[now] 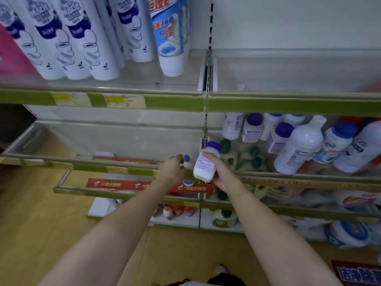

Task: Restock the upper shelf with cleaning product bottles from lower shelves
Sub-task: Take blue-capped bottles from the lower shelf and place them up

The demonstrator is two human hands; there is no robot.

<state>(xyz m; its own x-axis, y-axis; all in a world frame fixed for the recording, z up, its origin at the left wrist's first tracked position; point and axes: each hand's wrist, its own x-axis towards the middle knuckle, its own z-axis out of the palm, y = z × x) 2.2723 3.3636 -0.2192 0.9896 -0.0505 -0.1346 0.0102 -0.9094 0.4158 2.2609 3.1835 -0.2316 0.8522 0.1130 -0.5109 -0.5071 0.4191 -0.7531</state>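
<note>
right hand (216,172) grips a white bottle (206,164) with a purple cap in front of the middle shelf (103,166).
left hand (172,168) seems curled on a smaller bottle (187,163); more white bottles (299,145) crowd the right bay.

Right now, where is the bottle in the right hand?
In the head view, the white bottle sits centre frame in the right hand, tilted, just right of the left hand.

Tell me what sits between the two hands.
In the head view, a small white bottle with a blue cap sits between them, at the left hand. The right hand grips another bottle.
</note>
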